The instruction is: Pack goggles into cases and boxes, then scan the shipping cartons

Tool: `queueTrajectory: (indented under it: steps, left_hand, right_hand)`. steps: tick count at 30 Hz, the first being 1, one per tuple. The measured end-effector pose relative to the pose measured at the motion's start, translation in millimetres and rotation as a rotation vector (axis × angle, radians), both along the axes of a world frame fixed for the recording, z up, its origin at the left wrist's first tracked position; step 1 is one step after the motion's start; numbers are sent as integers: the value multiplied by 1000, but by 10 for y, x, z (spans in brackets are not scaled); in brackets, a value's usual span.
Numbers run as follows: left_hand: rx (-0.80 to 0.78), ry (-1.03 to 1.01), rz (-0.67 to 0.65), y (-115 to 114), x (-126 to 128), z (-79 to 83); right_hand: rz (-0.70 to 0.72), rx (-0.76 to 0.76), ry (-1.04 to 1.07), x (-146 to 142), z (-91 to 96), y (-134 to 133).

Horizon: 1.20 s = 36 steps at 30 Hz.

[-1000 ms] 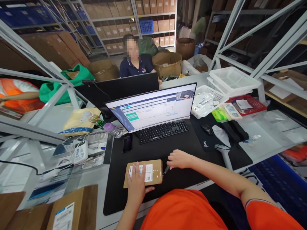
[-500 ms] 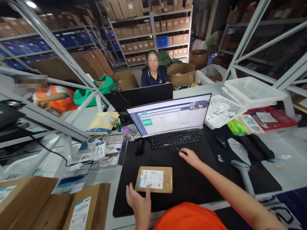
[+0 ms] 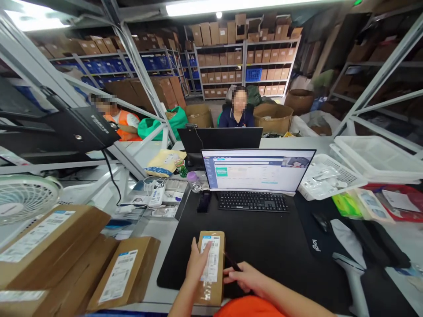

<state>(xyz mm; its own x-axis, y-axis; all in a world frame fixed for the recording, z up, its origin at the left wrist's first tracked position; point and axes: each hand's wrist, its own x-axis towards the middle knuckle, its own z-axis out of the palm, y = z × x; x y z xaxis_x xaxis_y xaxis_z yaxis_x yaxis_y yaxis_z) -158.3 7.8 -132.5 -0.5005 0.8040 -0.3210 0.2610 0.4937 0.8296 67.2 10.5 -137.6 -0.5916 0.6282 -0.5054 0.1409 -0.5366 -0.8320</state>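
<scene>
A small brown cardboard box [image 3: 214, 289] lies lengthwise in front of me on the black desk mat [image 3: 264, 237]. A white shipping label [image 3: 211, 259] and clear tape are on its top. My left hand [image 3: 196, 263] grips the box from the left, its thumb over the label and its fingers along the left side. At the box's right edge, my right hand [image 3: 245, 277] is closed around a slim dark tool [image 3: 234, 263]. The tool's tip points up and left toward the box's side; its exact kind is unclear, and so is whether it touches the cardboard.
Labelled cartons [image 3: 122, 275] are piled at the left beside a fan [image 3: 26, 200]. Behind the mat stand a keyboard [image 3: 253, 201] and a lit monitor [image 3: 257, 169]. A barcode scanner [image 3: 353, 273] lies at the right, near a white basket [image 3: 330, 176]. A co-worker [image 3: 236, 116] sits opposite.
The box has turned from crosswise to lengthwise and come nearer to me. My left hand has taken hold of it. My right hand has come from near the keyboard to the box's right side.
</scene>
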Motion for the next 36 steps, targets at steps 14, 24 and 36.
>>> queueTrajectory:
  steps: [14,24,36]
  left_hand:
    - [45,919,-609,-98,307,124]
    - [106,746,-1180,-75,-51,303]
    - [16,758,-1055,25,68,429]
  right_hand:
    - [-455,354,-269,1053,5,193]
    - [215,985,-599,999,153,101]
    - [580,1355,-590,783,179,433]
